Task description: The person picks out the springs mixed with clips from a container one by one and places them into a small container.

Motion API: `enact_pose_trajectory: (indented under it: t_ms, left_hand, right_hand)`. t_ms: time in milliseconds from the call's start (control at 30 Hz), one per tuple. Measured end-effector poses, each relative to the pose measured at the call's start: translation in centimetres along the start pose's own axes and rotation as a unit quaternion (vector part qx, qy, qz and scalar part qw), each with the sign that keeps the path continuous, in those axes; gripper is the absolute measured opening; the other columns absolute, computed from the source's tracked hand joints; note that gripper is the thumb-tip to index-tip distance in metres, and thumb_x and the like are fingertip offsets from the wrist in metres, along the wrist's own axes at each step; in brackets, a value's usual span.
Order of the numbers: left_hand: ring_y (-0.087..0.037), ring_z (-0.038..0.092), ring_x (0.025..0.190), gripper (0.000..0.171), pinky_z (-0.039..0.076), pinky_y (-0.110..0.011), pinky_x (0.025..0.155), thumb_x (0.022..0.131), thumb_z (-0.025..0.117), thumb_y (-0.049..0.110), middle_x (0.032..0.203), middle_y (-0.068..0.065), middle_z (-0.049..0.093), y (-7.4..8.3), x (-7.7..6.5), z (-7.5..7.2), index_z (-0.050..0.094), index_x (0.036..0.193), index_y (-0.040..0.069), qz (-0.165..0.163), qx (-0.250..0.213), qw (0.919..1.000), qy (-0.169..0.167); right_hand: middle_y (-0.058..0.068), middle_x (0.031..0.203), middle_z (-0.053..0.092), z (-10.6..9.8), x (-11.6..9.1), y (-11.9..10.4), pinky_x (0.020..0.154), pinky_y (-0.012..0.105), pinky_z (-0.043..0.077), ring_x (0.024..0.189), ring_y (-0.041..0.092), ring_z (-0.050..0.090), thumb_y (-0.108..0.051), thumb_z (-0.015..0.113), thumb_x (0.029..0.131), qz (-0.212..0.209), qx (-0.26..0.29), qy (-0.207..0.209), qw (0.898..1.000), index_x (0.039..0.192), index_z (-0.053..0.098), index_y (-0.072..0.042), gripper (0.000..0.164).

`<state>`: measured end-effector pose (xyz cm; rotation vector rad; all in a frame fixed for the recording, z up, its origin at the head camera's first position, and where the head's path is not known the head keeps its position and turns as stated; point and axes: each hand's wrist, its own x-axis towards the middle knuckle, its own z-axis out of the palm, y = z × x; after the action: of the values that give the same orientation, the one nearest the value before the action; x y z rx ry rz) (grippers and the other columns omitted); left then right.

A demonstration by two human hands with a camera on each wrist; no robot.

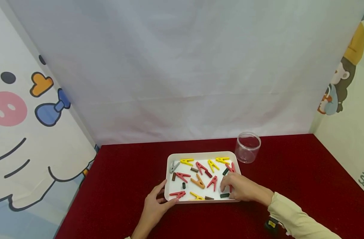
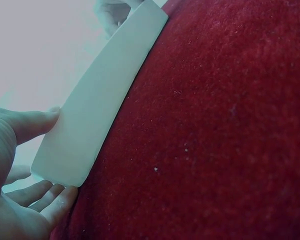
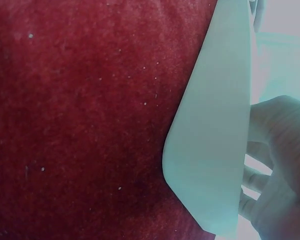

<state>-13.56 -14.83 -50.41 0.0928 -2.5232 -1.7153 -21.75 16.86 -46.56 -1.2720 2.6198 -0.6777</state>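
Note:
A white tray (image 1: 204, 201) holds small plastic clips and coil springs. My left hand (image 1: 155, 204) holds its near left corner; in the left wrist view, the thumb (image 2: 35, 125) lies against the long wall and the fingers touch the end wall. Inside the right part of the tray, my right hand (image 1: 240, 187) reaches down with bent fingers. Close to those fingers lie a dark green spring (image 1: 225, 195) and a partly covered red clip (image 1: 230, 188). In the right wrist view, the tray wall (image 3: 210, 125) hides the fingertips, so anything between them cannot be seen.
A clear round jar (image 1: 247, 148) stands behind the tray's right end. Yellow clips (image 1: 213, 165), a grey clip (image 1: 174, 167) and an orange clip (image 1: 198, 182) lie spread in the tray. Dark red cloth (image 1: 125, 179) covers the table, with a white curtain (image 1: 170, 83) behind.

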Motion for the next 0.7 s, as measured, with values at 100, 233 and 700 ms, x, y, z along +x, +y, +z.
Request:
enact_pose_trajectory:
  t_ms: [100,233,700]
  left_hand:
    - [-0.027,0.053,0.109,0.08,0.051,-0.026,0.076,0.069,0.086,0.024,0.129,-0.013,0.054,0.01,-0.08,-0.04,0.048,0.138,0.009,-0.001,-0.005,1.0,0.0]
    - [-0.027,0.053,0.11,0.079,0.051,-0.025,0.076,0.07,0.086,0.024,0.13,-0.013,0.053,0.07,-0.24,-0.14,0.049,0.138,0.009,-0.001,-0.013,0.9999,-0.003]
    - [-0.027,0.053,0.108,0.08,0.051,-0.024,0.075,0.069,0.086,0.023,0.129,-0.014,0.053,0.11,-0.18,-0.12,0.049,0.138,0.008,0.002,-0.02,0.9998,-0.005]
  right_hand:
    - [-0.011,0.083,0.063,0.16,0.1,0.06,0.069,0.025,0.045,0.077,0.008,0.053,0.006,0.073,0.06,-0.001,0.002,0.002,1.0,0.082,0.072,-0.012,0.029]
    - [-0.01,0.079,0.062,0.29,0.25,0.09,0.065,0.022,0.043,0.073,0.008,0.051,0.005,0.077,0.06,-0.003,0.011,0.0,1.0,0.082,0.072,-0.012,0.028]
    - [-0.009,0.071,0.057,0.61,0.21,-0.09,0.06,0.02,0.041,0.066,0.006,0.05,0.006,0.071,0.065,-0.037,0.016,0.048,0.998,0.075,0.068,-0.012,0.02]
